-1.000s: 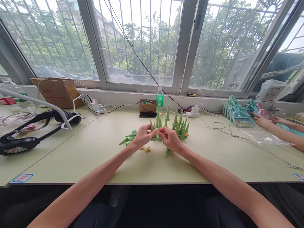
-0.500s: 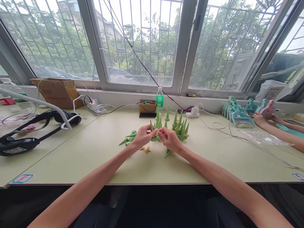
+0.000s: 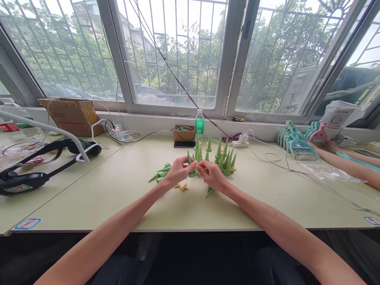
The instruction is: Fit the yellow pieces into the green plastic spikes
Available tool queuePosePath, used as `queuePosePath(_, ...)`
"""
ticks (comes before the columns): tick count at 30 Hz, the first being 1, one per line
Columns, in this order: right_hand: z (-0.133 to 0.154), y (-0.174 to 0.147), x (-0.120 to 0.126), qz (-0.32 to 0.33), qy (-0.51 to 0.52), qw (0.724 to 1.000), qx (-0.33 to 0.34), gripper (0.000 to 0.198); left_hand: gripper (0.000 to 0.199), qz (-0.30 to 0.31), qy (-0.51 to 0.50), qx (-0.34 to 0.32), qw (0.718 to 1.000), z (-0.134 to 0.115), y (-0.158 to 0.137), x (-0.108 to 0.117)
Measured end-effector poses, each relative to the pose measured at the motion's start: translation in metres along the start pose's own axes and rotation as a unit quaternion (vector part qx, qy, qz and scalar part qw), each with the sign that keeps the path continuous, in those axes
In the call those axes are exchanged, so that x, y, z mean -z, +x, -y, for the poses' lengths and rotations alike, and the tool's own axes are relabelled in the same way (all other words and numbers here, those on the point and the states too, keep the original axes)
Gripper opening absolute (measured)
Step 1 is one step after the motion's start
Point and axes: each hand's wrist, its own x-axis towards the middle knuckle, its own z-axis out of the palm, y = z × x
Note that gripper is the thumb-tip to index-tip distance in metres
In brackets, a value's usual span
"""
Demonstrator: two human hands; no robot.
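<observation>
My left hand [image 3: 180, 169] is closed around a green pointed plastic spike [image 3: 189, 157], held tip up. My right hand [image 3: 211, 172] meets it at the fingertips, pinched at a small yellow piece [image 3: 195, 166] on the spike's side, mostly hidden by the fingers. Behind and right of my hands, several green spikes with yellow pieces [image 3: 228, 161] stand upright in a cluster. Left of my left hand, a few more spikes [image 3: 162, 172] lie on their sides. Loose yellow pieces [image 3: 181, 186] lie just in front of my hands. Another spike [image 3: 209, 192] lies under my right wrist.
Behind the spikes stand a bottle of green liquid [image 3: 200, 123] and a small cardboard box [image 3: 184, 133], with a phone [image 3: 184, 144] before it. At right, a co-worker's hands [image 3: 322, 145] are by a pink hanger [image 3: 318, 133] and teal hangers [image 3: 292, 138]. A black headset [image 3: 38, 174] lies left.
My hands stay almost in place, with only slight finger movement at the spike. At right, the co-worker's hands and the pink hanger have shifted left.
</observation>
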Motion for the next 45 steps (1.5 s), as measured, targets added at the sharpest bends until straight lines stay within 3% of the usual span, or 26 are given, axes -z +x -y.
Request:
queuePosePath(6,-0.0037,0.0006,-0.0012,-0.019,-0.024,1.0,0.001,0.039,0.03,-0.005,-0.009,0.001,1.0,0.0034,0.0021,-0.0003)
queuePosePath(21,-0.0031,-0.0014,-0.0019,-0.012,0.004,1.0,-0.002,0.028,0.032,-0.021,-0.016,0.011,1.0,0.0024,0.0027,-0.0005)
queuePosePath(29,-0.006,0.0003,-0.0014,-0.037,-0.026,0.999,-0.02,0.041,0.029,-0.012,-0.004,-0.001,1.0,0.0021,0.0023,-0.0011)
queuePosePath(39,-0.0049,-0.0019,-0.0025,-0.015,-0.019,1.0,-0.007,0.029,0.033,-0.027,0.02,-0.003,0.999,-0.0004,0.0018,-0.001)
queuePosePath(45,-0.0078,-0.0007,-0.0038,-0.022,-0.025,0.999,-0.002,0.032,0.03,-0.028,0.028,-0.011,0.999,0.0026,0.0032,-0.0007)
